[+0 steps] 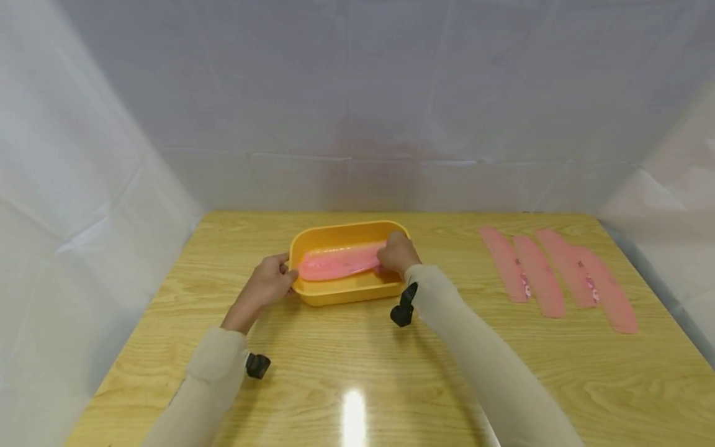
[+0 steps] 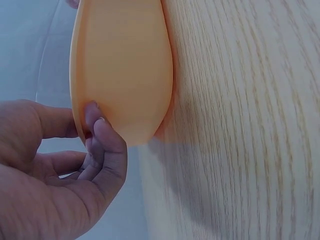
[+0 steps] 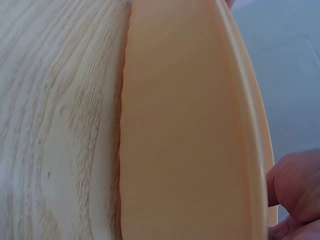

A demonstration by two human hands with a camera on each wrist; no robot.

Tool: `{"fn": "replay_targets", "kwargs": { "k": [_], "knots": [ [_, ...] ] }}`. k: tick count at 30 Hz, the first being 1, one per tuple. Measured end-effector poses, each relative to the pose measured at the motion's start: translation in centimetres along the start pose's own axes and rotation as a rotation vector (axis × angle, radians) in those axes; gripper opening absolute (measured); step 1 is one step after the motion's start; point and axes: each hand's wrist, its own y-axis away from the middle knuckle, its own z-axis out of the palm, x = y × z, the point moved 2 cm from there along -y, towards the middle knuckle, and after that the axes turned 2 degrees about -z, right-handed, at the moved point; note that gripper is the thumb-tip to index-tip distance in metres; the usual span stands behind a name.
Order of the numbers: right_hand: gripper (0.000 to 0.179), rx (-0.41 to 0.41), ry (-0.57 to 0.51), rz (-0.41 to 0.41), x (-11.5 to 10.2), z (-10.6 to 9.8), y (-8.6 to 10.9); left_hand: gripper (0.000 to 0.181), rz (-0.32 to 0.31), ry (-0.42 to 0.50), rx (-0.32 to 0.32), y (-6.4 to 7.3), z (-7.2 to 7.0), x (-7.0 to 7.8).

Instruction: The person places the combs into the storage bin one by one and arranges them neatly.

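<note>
A yellow-orange plastic tub [image 1: 341, 297] stands on the wooden table. My left hand [image 1: 272, 282] grips its left end at the rim, the thumb on one side and curled fingers on the outer wall [image 2: 125, 65]. Inside the tub lies a long, thin, glossy pink strip [image 1: 341, 263] with small dark print. My right hand [image 1: 399, 253] reaches into the tub's right end, its fingers curled at the end of the pink strip, seeming to pinch it. Its fingertips are hidden; in the right wrist view the tub's wall [image 3: 185, 120] covers most of this hand [image 3: 297, 192].
Several flat pink strips [image 1: 539, 273] with small dark prints lie on the table's right side, some overlapping. The wooden table [image 1: 313, 372] reaches back to a grey-white sheet [image 1: 391, 124]. More sheeting hangs at both sides. Each wrist carries a black camera mount.
</note>
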Motion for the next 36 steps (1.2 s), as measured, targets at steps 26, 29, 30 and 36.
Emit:
{"fn": "replay_targets", "kwargs": {
  "k": [26, 29, 30, 36],
  "knots": [
    [0.026, 0.031, 0.580, -0.170, 0.0, 1.1, -1.1, 0.046, -0.015, -0.013, -0.008, 0.3, 0.1, 0.4],
    [0.013, 0.052, 0.627, -0.183, 0.2, 1.3, -1.2, 0.047, -0.019, -0.008, -0.010, 0.3, 0.2, 0.3],
    [0.008, 0.055, 0.634, -0.183, 0.2, 1.3, -1.2, 0.047, -0.017, -0.006, -0.013, 0.3, 0.2, 0.3],
    [0.018, 0.063, 0.636, -0.165, -0.1, 1.2, -0.8, 0.045, -0.011, -0.003, -0.015, 0.4, 0.0, 0.4]
  ]
}}
